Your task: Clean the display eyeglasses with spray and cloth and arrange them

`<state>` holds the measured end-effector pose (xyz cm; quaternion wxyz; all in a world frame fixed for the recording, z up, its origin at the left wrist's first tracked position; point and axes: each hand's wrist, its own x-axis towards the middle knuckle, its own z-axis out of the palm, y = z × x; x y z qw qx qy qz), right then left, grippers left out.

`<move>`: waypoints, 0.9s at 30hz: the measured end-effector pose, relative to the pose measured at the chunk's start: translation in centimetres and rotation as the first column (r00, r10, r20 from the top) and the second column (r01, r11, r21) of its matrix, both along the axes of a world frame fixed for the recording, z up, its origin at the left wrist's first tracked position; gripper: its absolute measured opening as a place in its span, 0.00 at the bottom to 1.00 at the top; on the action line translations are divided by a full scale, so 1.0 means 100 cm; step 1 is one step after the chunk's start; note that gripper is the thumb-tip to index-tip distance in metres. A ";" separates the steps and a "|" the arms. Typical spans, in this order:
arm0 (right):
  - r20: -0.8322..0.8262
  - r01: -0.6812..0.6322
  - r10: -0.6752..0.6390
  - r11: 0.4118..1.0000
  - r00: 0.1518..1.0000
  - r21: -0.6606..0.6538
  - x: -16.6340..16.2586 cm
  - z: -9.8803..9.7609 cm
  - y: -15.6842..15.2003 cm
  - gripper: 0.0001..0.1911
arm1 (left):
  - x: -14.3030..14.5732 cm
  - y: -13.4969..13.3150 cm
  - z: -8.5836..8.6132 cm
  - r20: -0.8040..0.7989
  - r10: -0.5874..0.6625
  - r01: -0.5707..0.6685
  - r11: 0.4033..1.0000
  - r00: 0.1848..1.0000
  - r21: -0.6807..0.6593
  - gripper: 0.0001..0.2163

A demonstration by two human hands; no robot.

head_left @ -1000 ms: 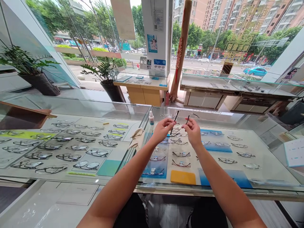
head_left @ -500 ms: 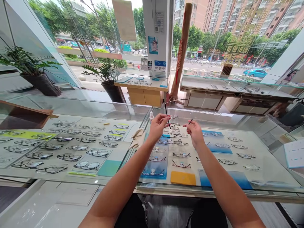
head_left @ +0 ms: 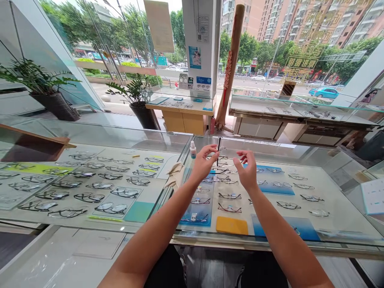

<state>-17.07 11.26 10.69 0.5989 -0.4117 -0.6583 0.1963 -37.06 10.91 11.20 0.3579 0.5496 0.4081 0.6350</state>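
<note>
Our left hand point(head_left: 207, 161) pinches dark-templed eyeglasses point(head_left: 219, 144); we cannot tell whether our right hand point(head_left: 247, 170) grips them. Left of our left hand stands a white-topped bottle point(head_left: 193, 151).

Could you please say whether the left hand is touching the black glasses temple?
Touching: in the head view, the left hand pinches the black glasses temple.

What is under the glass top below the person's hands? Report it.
Under the glass top, rows of eyeglasses and blue sheets show. The left hand, pinching a dark-armed pair, the right hand and the forearms cover parts; what lies behind them cannot be seen.
</note>
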 end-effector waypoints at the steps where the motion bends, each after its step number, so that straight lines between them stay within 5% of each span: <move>1: 0.052 -0.063 0.062 0.998 0.997 0.012 -0.002 0.002 -0.003 0.13 | 0.002 -0.002 0.000 -0.007 -0.020 0.020 1.000 1.000 -0.009 0.16; 7: 0.152 -0.211 0.210 0.977 0.966 -0.008 -0.013 -0.007 -0.005 0.19 | 0.014 -0.008 -0.003 0.075 -0.154 0.161 0.983 0.985 -0.090 0.18; 14: 0.164 -0.219 0.214 0.976 0.963 0.010 -0.013 -0.014 -0.002 0.13 | 0.020 -0.013 0.000 0.023 -0.188 0.189 0.976 0.982 -0.108 0.15; 19: 0.117 -0.184 0.186 0.983 0.976 -0.030 -0.010 -0.011 -0.002 0.14 | 0.008 -0.013 0.008 -0.117 0.090 -0.090 0.996 0.989 0.005 0.07; 23: 0.070 -0.177 0.182 0.982 0.981 -0.071 -0.008 -0.009 -0.003 0.13 | -0.019 0.003 0.000 -0.164 0.550 -0.540 0.835 0.819 0.103 0.13; 25: 0.067 -0.180 0.185 0.981 0.980 -0.072 -0.008 -0.008 -0.002 0.13 | -0.034 0.016 -0.011 -0.187 0.637 -0.635 0.769 0.748 0.075 0.20; 27: 0.071 -0.179 0.183 0.982 0.981 -0.057 -0.007 -0.009 -0.002 0.13 | -0.047 0.030 -0.024 -0.210 0.618 -0.634 0.773 0.757 -0.010 0.25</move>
